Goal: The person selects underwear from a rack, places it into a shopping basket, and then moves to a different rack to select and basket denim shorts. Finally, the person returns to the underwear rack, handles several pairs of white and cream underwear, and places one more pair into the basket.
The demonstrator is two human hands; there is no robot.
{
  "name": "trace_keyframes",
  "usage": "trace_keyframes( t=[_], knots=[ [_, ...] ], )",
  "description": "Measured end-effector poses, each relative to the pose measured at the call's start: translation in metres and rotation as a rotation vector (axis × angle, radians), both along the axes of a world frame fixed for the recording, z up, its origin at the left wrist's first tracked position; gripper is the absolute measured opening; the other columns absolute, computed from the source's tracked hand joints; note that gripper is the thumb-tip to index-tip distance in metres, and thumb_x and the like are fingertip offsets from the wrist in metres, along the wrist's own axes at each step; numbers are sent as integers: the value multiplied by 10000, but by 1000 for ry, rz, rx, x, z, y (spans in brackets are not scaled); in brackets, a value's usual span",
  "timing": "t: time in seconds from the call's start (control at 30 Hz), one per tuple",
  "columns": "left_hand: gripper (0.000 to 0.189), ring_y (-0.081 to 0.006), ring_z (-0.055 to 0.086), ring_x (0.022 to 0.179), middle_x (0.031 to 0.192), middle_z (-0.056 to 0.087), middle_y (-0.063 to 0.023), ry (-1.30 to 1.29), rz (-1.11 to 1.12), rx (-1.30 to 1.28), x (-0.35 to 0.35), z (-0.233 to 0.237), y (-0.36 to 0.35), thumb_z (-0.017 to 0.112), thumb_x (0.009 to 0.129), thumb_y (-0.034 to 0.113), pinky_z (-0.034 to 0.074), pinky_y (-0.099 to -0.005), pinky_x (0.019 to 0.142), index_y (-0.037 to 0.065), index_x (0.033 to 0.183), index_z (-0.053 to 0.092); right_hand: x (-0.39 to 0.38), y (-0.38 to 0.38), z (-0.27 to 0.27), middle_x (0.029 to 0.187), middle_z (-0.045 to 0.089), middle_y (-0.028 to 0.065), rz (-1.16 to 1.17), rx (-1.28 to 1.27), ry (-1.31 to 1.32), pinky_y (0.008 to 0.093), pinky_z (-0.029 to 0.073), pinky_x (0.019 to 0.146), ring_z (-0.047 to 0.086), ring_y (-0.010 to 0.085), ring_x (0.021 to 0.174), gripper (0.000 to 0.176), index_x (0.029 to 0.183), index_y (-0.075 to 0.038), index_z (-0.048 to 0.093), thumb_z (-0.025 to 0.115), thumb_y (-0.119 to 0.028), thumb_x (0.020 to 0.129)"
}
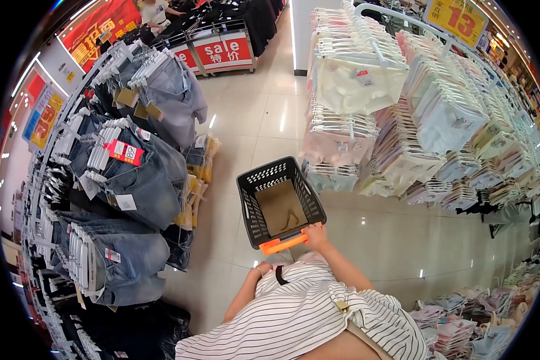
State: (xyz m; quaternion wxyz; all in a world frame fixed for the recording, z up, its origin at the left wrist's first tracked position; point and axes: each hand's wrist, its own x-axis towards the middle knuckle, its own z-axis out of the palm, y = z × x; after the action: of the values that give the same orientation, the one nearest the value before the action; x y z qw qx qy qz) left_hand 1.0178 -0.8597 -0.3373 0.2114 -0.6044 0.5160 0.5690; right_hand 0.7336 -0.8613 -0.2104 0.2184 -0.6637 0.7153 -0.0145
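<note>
My right hand is wrapped round the orange handle of a black shopping basket, close to the handle's right end. The basket has perforated sides and stands out in front of me over the tiled floor. Its bottom shows brown, with a thin dark mark near the front. Held low at my waist, my left hand is beside the striped shirt, with a bracelet at the wrist. Its fingers are mostly hidden, so I cannot tell whether it holds anything. A short black strap lies just right of it.
Denim shorts on white hangers fill the rack at left. Pale underwear hangs in dense rows at right, below a yellow price sign. Ahead, a red sale sign fronts a bin, with a person behind. Tiled floor runs between the racks.
</note>
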Motion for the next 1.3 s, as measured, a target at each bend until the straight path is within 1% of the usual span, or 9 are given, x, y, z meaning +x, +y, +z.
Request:
trace_keyframes(
  t=[0.1, 0.2, 0.3, 0.63, 0.97, 1.07, 1.17, 1.27, 1.3],
  knots=[
    [735, -320, 404, 1215, 1309, 406, -226, -61, -98, 24, -10, 18, -5, 552, 670, 347, 339, -336, 979, -37, 1274, 385, 0, -1, -1, 971, 583, 19, -7, -13, 3, 404, 362, 853, 477, 215, 1028, 309, 966, -193, 646, 636, -200, 657],
    [616, -327, 516, 1084, 1140, 549, -236, -48, -111, -85, -14, 23, -6, 593, 672, 399, 397, -340, 904, -71, 1070, 570, 0, -1, 0, 953, 591, 18, -8, -19, 19, 400, 368, 838, 484, 214, 1012, 298, 950, -193, 653, 635, -195, 653],
    [597, -345, 528, 1056, 1105, 562, -246, -86, -134, -138, -16, 30, -6, 567, 690, 417, 405, -356, 891, -69, 1036, 588, -1, -2, -2, 947, 593, 17, -11, -27, 29, 399, 373, 829, 487, 213, 1003, 291, 940, -193, 657, 636, -193, 649],
    [526, -326, 511, 1093, 1161, 543, -198, -171, -128, -215, -17, 66, -10, 449, 752, 411, 390, -387, 926, 29, 1081, 596, 2, -1, -1, 962, 594, 17, -29, -10, 43, 405, 371, 851, 484, 213, 1016, 273, 927, -186, 660, 636, -209, 656],
    [366, -318, 574, 986, 1047, 608, -160, -287, -36, -394, -26, 84, -13, 473, 803, 339, 462, -389, 823, 71, 983, 645, 1, -2, 0, 953, 602, 15, -40, -12, 41, 393, 375, 853, 489, 212, 1008, 262, 902, -186, 668, 652, -223, 643],
    [372, -321, 576, 978, 1036, 611, -159, -290, -49, -409, -32, 91, -13, 467, 805, 346, 462, -393, 821, 69, 977, 646, 2, -3, 3, 1036, 567, 23, -51, 40, 30, 399, 371, 871, 469, 227, 1044, 347, 972, -161, 632, 670, -190, 628],
    [403, -322, 574, 980, 1036, 611, -163, -260, -88, -395, -31, 81, -12, 472, 795, 381, 455, -396, 827, 65, 977, 645, 4, 4, -7, 1203, 465, 88, -142, -176, -47, 432, 346, 920, 421, 285, 1119, 614, 1188, -153, 499, 693, -166, 606],
    [498, -317, 566, 1003, 1062, 599, -179, -148, -186, -331, -23, 57, -12, 487, 766, 470, 439, -383, 849, 51, 987, 639, 12, 20, 2, 1302, 334, 147, -377, -365, -147, 489, 297, 946, 387, 349, 1144, 892, 1367, -131, 218, 686, -146, 608],
    [535, -315, 561, 1013, 1075, 593, -185, -97, -220, -288, -23, 54, -12, 493, 751, 502, 432, -378, 857, 47, 994, 637, 12, 21, -2, 1320, 309, 163, -426, -289, -189, 498, 284, 956, 377, 360, 1156, 933, 1380, -119, 154, 687, -152, 614]
  ],
)
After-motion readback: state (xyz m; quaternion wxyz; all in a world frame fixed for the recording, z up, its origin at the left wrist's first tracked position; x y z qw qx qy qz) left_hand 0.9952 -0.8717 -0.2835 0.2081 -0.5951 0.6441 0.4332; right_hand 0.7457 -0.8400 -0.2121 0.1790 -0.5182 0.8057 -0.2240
